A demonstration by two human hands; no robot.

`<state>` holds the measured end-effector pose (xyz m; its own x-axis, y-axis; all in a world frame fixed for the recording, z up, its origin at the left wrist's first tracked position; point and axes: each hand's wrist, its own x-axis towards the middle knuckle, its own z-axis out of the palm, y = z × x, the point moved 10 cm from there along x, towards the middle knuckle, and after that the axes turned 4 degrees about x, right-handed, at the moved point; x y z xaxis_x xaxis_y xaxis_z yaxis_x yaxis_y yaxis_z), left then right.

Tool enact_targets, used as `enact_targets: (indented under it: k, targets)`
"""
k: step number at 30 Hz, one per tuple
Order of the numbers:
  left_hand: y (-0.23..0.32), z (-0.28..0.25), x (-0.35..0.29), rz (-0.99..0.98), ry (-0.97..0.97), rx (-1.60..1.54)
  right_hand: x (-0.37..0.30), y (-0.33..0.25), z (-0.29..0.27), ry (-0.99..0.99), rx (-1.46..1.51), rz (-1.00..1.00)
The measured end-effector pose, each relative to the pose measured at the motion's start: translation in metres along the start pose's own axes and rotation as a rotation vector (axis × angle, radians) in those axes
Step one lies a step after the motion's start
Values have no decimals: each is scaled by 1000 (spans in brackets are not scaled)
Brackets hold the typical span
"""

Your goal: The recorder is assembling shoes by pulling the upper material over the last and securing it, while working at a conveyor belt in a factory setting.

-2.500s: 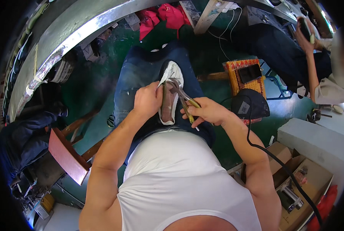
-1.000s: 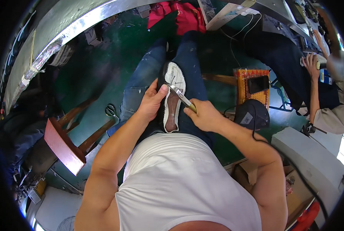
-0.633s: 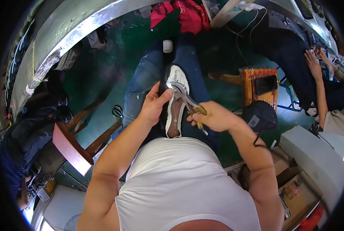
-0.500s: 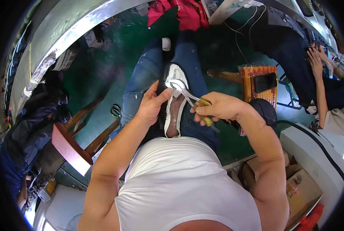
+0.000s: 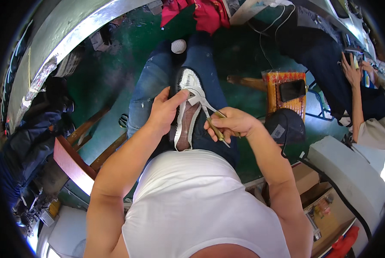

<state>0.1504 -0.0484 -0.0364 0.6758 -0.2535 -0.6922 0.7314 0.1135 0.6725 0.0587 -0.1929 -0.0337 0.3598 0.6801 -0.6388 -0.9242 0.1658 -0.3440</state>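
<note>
On my lap lies a shoe (image 5: 185, 133), sole side up, with a brown middle strip, a white folded edge and a dark side. My left hand (image 5: 163, 112) is wrapped round its side near the middle, the thumb pressed on the white edge by the tool's jaws. My right hand (image 5: 233, 124) grips the handles of metal pincers (image 5: 204, 106) with yellowish grips. The curved jaws rest on the shoe's white edge towards the toe. Whether they pinch any material cannot be made out.
A phone (image 5: 292, 90) lies on an orange beaded seat (image 5: 272, 101) at right, beside a dark cap (image 5: 286, 127). Boxes (image 5: 330, 213) stand at lower right. A wooden stool (image 5: 72, 161) is at left. A co-worker's hand (image 5: 351, 71) works at far right.
The whole view has shifted slightly, moving most things a little left. The pincers' jaws stay by the toe end, and both hands keep their holds. At far right, the co-worker's hands have moved.
</note>
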Motion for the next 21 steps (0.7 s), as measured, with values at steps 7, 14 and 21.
enact_targets:
  k: [7, 14, 21]
  targets:
    - [0, 2, 5, -54, 48, 97, -37, -93, 9, 357, -637, -392]
    - [-4, 6, 0, -100, 18, 134, -21, -127, 31, 560, -1269, -380]
    - [-11, -1, 3, -185, 6, 242, -43, -92, 8, 498, -1143, -172]
